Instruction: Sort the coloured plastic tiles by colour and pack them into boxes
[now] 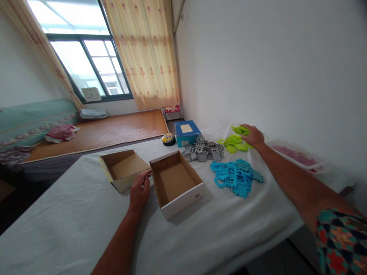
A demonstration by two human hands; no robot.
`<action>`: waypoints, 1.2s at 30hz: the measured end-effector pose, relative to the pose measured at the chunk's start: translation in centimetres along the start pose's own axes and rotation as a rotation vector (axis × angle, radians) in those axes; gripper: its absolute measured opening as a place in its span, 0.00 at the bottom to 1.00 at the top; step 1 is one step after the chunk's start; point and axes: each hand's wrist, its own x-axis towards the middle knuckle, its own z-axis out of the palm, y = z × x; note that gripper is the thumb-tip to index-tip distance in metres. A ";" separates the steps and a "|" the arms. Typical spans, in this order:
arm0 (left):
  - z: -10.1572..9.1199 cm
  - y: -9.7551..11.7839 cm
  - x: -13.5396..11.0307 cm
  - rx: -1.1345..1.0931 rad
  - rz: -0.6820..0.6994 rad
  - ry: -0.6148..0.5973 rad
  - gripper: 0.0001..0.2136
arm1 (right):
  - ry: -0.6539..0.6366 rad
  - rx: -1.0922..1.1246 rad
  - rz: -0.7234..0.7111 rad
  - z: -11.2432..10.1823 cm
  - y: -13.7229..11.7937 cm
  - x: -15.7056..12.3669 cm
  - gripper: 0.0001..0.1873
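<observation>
My left hand (140, 191) rests between two open cardboard boxes, its thumb and forefinger apart and holding nothing. Its fingertips are beside the near wall of the white box (183, 201), which has a bare brown inside. To the left is a shallower box (122, 181) with a yellowish edge. Far to the right, my right hand (254, 136) has its fingers closed on lime-green toothed plastic pieces (240, 130). More lime-green pieces (233, 144) lie just below it. Nearer me is a pile of blue interlocking plastic pieces (235, 177), and grey ones (203, 149) are heaped to the left.
A blue box (187, 133) and a round yellow-and-black tin (168, 139) stand at the back of the cloth-covered table (71, 225). By the wall, a clear plastic tub (296, 153) holds pinkish things. Beyond is a bed with a brown mat (123, 124).
</observation>
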 end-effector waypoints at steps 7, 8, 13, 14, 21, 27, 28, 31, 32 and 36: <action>0.4 0.7 -0.3 -0.025 -0.014 0.003 0.15 | -0.256 0.976 -0.195 -2.4 -16.1 -5.2 0.43; 0.4 0.6 -0.4 -0.027 -0.011 0.005 0.15 | -0.343 1.075 -0.203 -2.4 -18.7 -6.5 0.44; 0.5 0.4 -0.6 -0.045 0.008 0.005 0.15 | -0.595 1.142 -0.255 -1.3 -26.8 -11.7 0.43; 0.5 0.4 -0.6 -0.047 0.011 0.004 0.15 | -0.646 1.096 -0.273 -1.0 -27.3 -12.2 0.43; 0.6 0.6 -0.5 -0.055 0.018 0.008 0.15 | -0.671 0.901 -0.416 -2.9 -24.3 -10.2 0.30; 0.4 0.7 -0.4 -0.047 0.009 -0.009 0.15 | -0.240 0.665 -0.177 -2.2 -12.0 -1.0 0.35; 0.3 0.7 -0.4 -0.041 0.008 -0.010 0.15 | -0.186 0.546 -0.164 -1.6 -9.5 0.6 0.38; 0.2 0.6 -0.3 -0.017 -0.003 -0.019 0.16 | -0.279 0.137 -0.220 0.9 -3.2 3.8 0.46; 0.2 0.6 -0.3 -0.012 -0.006 -0.021 0.16 | -0.386 0.028 -0.262 1.9 -1.8 4.3 0.51; 0.0 0.3 -0.3 0.003 -0.011 -0.025 0.16 | -0.778 -0.177 -0.390 6.0 0.3 5.2 0.65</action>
